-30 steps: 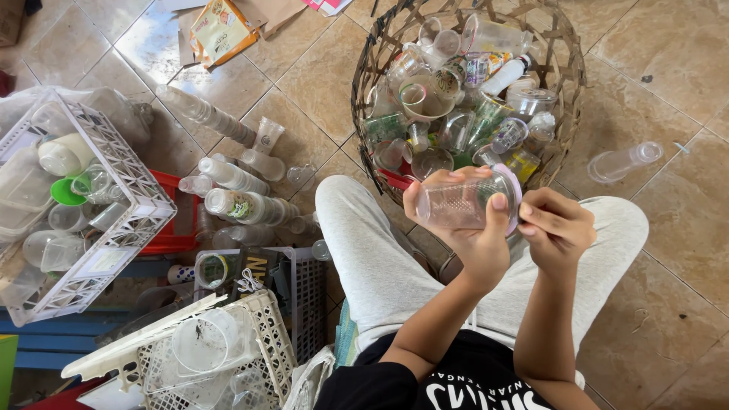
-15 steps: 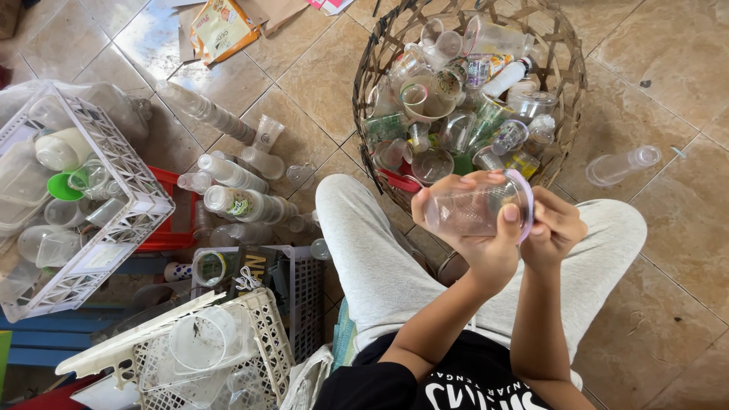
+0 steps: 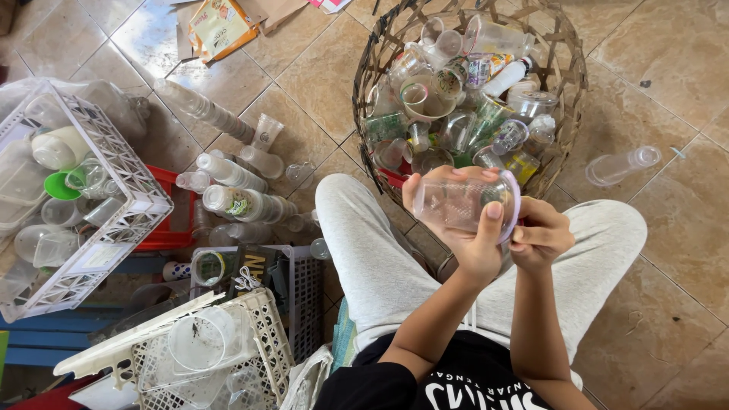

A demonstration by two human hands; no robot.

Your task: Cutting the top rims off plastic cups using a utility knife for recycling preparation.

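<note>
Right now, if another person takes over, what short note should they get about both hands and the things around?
Left hand grips a clear plastic cup lying sideways over the lap. Right hand pinches the cup's purple-edged rim. Woven basket ahead holds many mixed cups and bottles. Stacked cups lie on the floor to the left, beside the white crate. The held cup is in neither basket nor crate.

Recycling sorting spot: tiled floor [image 3: 668, 250], basket of plastic cups [image 3: 463, 99]
</note>
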